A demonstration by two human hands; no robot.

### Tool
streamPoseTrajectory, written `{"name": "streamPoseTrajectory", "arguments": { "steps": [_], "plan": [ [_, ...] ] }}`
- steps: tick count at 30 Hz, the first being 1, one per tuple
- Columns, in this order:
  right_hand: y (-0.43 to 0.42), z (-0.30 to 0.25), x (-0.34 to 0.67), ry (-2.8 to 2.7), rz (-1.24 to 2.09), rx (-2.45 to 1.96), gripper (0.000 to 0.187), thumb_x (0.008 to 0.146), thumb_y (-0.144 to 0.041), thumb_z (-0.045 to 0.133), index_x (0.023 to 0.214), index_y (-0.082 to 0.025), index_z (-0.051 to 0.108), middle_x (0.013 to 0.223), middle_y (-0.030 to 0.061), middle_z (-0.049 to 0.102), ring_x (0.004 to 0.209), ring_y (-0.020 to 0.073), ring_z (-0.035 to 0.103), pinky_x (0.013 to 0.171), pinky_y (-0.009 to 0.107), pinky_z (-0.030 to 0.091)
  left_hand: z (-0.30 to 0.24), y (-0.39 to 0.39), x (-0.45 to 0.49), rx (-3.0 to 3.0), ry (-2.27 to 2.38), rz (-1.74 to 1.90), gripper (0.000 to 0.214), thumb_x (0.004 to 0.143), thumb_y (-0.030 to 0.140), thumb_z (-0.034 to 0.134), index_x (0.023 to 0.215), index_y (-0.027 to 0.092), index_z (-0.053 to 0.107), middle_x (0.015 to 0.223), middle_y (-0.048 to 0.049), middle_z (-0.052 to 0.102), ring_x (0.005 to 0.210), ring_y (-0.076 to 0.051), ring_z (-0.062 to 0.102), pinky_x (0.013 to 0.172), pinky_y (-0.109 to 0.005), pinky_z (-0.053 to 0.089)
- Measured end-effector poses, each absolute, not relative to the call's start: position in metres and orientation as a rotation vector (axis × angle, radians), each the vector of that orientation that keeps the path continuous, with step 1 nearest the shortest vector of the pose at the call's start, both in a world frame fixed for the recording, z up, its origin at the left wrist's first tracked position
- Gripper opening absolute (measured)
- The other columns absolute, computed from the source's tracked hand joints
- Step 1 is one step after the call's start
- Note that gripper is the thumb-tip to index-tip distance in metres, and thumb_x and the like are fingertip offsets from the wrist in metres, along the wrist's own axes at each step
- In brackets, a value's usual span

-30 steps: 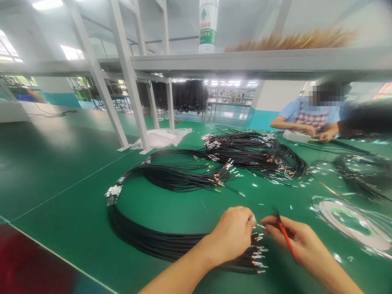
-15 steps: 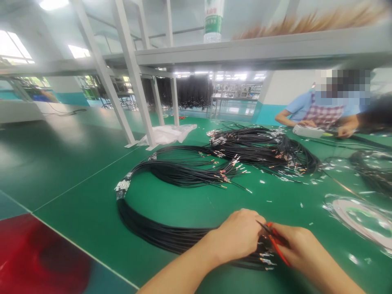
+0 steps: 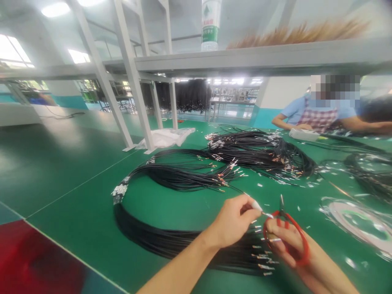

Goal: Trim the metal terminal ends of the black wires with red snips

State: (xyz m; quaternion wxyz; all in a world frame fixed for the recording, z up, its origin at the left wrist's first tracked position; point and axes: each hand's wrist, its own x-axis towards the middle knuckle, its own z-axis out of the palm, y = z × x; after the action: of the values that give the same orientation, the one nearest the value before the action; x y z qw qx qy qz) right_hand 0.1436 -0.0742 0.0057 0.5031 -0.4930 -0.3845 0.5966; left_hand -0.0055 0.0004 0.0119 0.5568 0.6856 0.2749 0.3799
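Our left hand (image 3: 235,222) is closed to a fine pinch, thumb against index finger, and has hold of one wire end (image 3: 268,215), its tip jutting toward the right; a white cover (image 3: 256,206) sits on the index fingertip; our right hand (image 3: 288,240) curls through the red loops of the scissors (image 3: 283,215), blades pointing up and away, and its fingertips lie close to that same tip, though we cannot tell whether they touch it; we judge this to be fingertip work on a single wire, with the scissors parked on the hand; to do it well, we pinch just behind the tip so that it does not bend, let only the right fingers move, and mind that the blades point clear of the left thumb; a light, straight draw along the wire probably serves better than a sideways tug; below the hands, the black bundle (image 3: 153,239) lies on the green table (image 3: 171,208), its pale ends (image 3: 263,257) fanned just beside the right hand, so we do well to lift our wire without dragging its neighbours; the bundle curves away to a cluster of white pieces (image 3: 119,190); beyond lie a looser bunch (image 3: 183,179), a tangled heap (image 3: 254,151) and small scraps (image 3: 259,185); a co-worker (image 3: 320,116) sits across the table
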Motion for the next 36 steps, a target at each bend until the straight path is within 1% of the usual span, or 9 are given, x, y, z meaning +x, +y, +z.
{"name": "streamPoseTrajectory", "arguments": {
  "steps": [6,10,13,18,21,25,27,32,36],
  "plan": [
    [-0.073,0.007,0.149,-0.922,1.08,-1.421,0.037,0.069,-0.052,0.071,0.072,-0.017,0.06,0.058,0.0003,0.06,0.045,0.0098,0.044,0.044,0.021,0.028,0.011,-0.002,-0.006,1.89,0.697,0.918,0.012,0.084,0.019,0.051,0.075,0.016,0.059,0.074,0.0008,0.057,0.07,-0.01,0.048,0.066,-0.021,0.037],
    [-0.076,0.014,0.151,-1.075,1.066,-1.477,0.038,0.071,-0.054,0.067,0.07,-0.016,0.063,0.056,0.0016,0.061,0.042,0.0104,0.045,0.042,0.022,0.028,0.012,-0.004,-0.007,2.032,0.661,0.858,0.013,0.085,0.018,0.05,0.078,0.015,0.061,0.078,-0.001,0.06,0.073,-0.011,0.051,0.07,-0.021,0.038],
    [-0.076,0.012,0.149,-1.125,1.014,-1.505,0.037,0.071,-0.054,0.065,0.07,-0.017,0.06,0.056,0.0011,0.062,0.041,0.0113,0.046,0.041,0.023,0.031,0.009,-0.004,-0.006,2.075,0.678,0.838,0.014,0.085,0.019,0.05,0.081,0.015,0.063,0.081,-0.0026,0.063,0.075,-0.011,0.053,0.071,-0.021,0.039],
    [-0.076,-0.002,0.153,-1.317,0.744,-1.614,0.028,0.073,-0.048,0.059,0.074,-0.02,0.06,0.053,-0.0028,0.053,0.046,0.0141,0.046,0.046,0.024,0.037,0.001,-0.004,-0.005,2.057,0.822,0.743,0.021,0.086,0.025,0.048,0.08,0.015,0.065,0.074,-0.0021,0.064,0.067,-0.012,0.053,0.062,-0.021,0.038],
    [-0.076,-0.008,0.16,-1.521,0.609,-1.642,0.024,0.077,-0.044,0.055,0.072,-0.021,0.06,0.055,-0.0018,0.054,0.052,0.0152,0.046,0.049,0.024,0.038,-0.001,-0.003,-0.005,2.092,0.827,0.66,0.023,0.087,0.027,0.047,0.081,0.016,0.066,0.074,-0.002,0.065,0.065,-0.012,0.053,0.059,-0.021,0.038],
    [-0.073,-0.008,0.171,-1.828,0.654,-1.609,0.025,0.079,-0.039,0.053,0.062,-0.02,0.055,0.055,-0.0009,0.055,0.052,0.0155,0.047,0.049,0.023,0.037,-0.002,-0.001,-0.008,2.267,0.695,0.533,0.025,0.087,0.025,0.045,0.08,0.015,0.067,0.081,-0.0054,0.068,0.073,-0.015,0.058,0.069,-0.023,0.042],
    [-0.072,-0.007,0.175,-1.936,0.684,-1.597,0.024,0.08,-0.036,0.052,0.062,-0.02,0.055,0.055,-0.0007,0.056,0.053,0.0157,0.048,0.049,0.023,0.037,-0.003,0.0,-0.009,2.331,0.651,0.489,0.025,0.088,0.024,0.044,0.083,0.015,0.067,0.085,-0.0069,0.069,0.078,-0.016,0.059,0.073,-0.024,0.043],
    [-0.072,-0.008,0.176,-2.013,0.755,-1.587,0.029,0.086,-0.038,0.045,0.063,-0.02,0.049,0.055,-0.002,0.051,0.051,0.0132,0.04,0.048,0.022,0.034,-0.003,0.002,-0.01,2.379,0.56,0.437,0.021,0.086,0.019,0.045,0.081,0.016,0.066,0.082,-0.0048,0.068,0.075,-0.015,0.058,0.069,-0.022,0.043],
    [-0.075,-0.008,0.17,-1.851,0.962,-1.569,0.026,0.081,-0.038,0.053,0.063,-0.021,0.047,0.054,-0.0046,0.044,0.05,0.0119,0.036,0.046,0.022,0.031,0.001,0.003,-0.011,2.31,0.526,0.444,0.019,0.086,0.019,0.048,0.082,0.016,0.066,0.082,-0.0027,0.068,0.075,-0.013,0.058,0.07,-0.02,0.042]
  ]
}}
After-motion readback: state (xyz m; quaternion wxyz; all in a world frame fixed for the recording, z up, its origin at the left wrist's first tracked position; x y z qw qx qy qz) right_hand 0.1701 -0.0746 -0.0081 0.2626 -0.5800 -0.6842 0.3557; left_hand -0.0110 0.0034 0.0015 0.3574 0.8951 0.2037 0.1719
